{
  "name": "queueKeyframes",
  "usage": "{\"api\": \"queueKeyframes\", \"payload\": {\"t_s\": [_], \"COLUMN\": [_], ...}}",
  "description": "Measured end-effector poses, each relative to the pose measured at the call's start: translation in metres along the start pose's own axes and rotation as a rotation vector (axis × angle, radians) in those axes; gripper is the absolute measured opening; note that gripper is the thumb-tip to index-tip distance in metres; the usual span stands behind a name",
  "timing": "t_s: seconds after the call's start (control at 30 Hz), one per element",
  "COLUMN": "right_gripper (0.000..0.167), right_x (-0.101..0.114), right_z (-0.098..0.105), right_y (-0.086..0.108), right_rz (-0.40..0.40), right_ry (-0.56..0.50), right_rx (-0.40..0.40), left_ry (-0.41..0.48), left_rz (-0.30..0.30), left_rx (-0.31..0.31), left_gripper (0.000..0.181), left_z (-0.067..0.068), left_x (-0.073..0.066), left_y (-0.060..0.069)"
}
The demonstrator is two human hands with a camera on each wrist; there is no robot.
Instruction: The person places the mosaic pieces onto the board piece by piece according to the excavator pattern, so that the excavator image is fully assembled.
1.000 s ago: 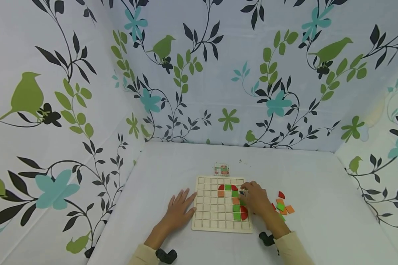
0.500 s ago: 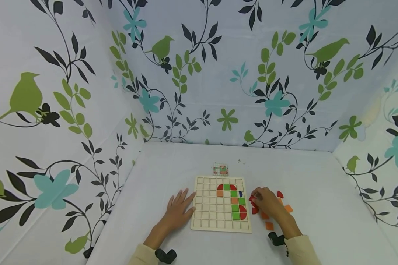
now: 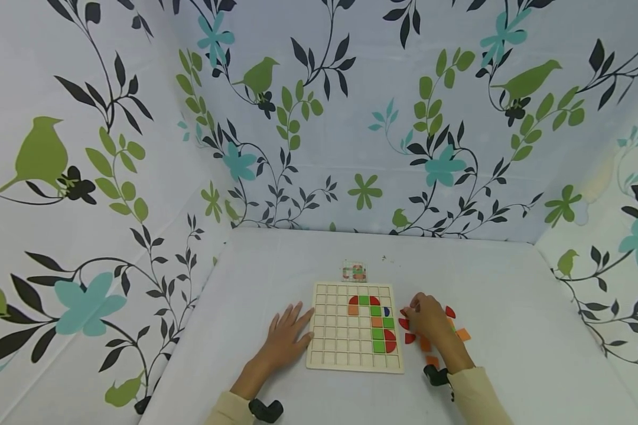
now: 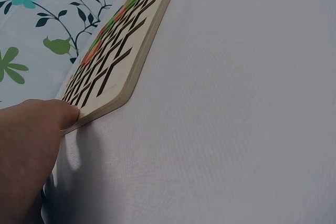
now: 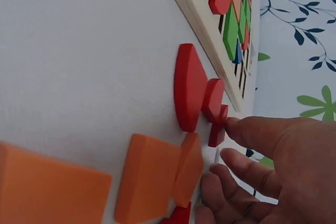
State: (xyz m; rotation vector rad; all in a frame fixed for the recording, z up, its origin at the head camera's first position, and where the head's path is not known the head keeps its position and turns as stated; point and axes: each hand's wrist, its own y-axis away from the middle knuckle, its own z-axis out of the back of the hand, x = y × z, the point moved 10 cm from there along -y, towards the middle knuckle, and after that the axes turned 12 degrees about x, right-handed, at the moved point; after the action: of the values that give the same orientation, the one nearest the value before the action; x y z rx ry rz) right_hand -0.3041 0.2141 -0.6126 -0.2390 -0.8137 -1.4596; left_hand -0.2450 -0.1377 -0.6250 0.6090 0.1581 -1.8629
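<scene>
You can read no words, numbers, brands or signs here. Beyond your left hand (image 3: 283,341) and right hand (image 3: 429,320), between the two, the small card (image 3: 354,272) past the board (image 3: 332,336) carries a print of coloured patches, too small for you to make out any lettering. The dark specks (image 3: 384,258) on the table (image 3: 244,265), farther out than your right hand and a little inward of it, are too tiny to read as writing.
</scene>
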Motion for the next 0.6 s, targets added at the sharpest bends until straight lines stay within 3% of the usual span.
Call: {"api": "queueKeyframes", "payload": {"t_s": [0.2, 0.4, 0.6], "right_gripper": [0.025, 0.027, 0.03], "right_x": [0.002, -0.002, 0.0], "right_z": [0.002, 0.011, 0.006], "right_y": [-0.005, -0.005, -0.003], "right_rz": [0.045, 0.025, 0.072], "right_ry": [0.01, 0.082, 0.046], "right_rx": [0.024, -0.003, 0.093], "left_ry": [-0.006, -0.009, -0.005], "left_rz": [0.002, 0.007, 0.009], "left_rx": [0.005, 0.006, 0.012], "left_gripper": [0.058, 0.058, 0.058], "left_z": [-0.001, -0.001, -0.002], "left_x": [0.003, 0.003, 0.003], "left_y": [0.0, -0.001, -0.001]}}
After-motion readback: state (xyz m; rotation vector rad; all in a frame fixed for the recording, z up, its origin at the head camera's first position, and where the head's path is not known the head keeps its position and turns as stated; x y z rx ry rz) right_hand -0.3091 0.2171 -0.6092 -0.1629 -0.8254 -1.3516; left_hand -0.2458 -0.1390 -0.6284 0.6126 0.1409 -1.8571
